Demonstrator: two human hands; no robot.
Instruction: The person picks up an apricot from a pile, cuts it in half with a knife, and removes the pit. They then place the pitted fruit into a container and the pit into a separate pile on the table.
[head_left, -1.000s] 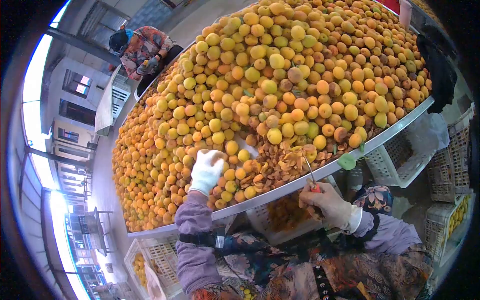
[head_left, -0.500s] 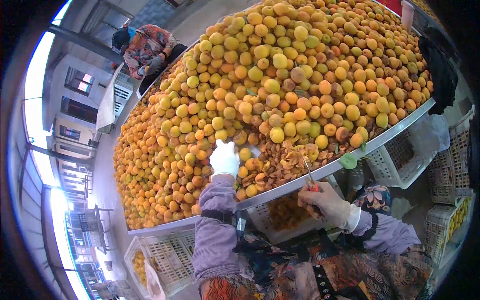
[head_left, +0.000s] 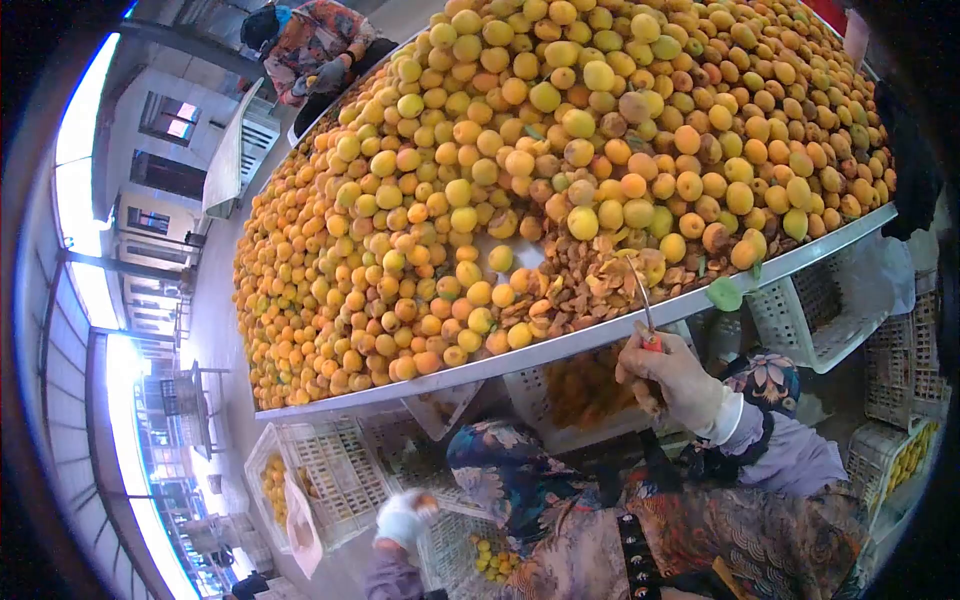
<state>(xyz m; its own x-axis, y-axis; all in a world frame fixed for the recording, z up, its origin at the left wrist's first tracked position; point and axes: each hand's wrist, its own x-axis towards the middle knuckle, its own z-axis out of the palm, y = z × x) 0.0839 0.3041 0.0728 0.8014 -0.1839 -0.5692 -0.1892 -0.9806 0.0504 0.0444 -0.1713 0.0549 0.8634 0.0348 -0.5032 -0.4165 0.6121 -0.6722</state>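
A long hall with windows (head_left: pixel 170 118) runs down the left of my view, and a big table (head_left: pixel 450 376) with a metal rim fills the middle. From far off, I see yellow and orange fruit (head_left: pixel 458 193) piled high on it. The right hand (head_left: pixel 685 380), in a glove, has its fingers wrapped round the red end of a tool (head_left: pixel 650 333), by the near rim. The tool's long way runs up from the hand and leans a bit left. Its thin, bent tip points away from the body, over brown cut bits (head_left: pixel 590 270); I can't tell if it touches them. The left hand (head_left: pixel 405 517) is low down, off the table, near a crate (head_left: pixel 448 552) with some fruit in it. That hand is blurry, with an orange patch at its fingers, so I can't tell if it grips anything. A person (head_left: pixel 310 50) is by the table's far left side.
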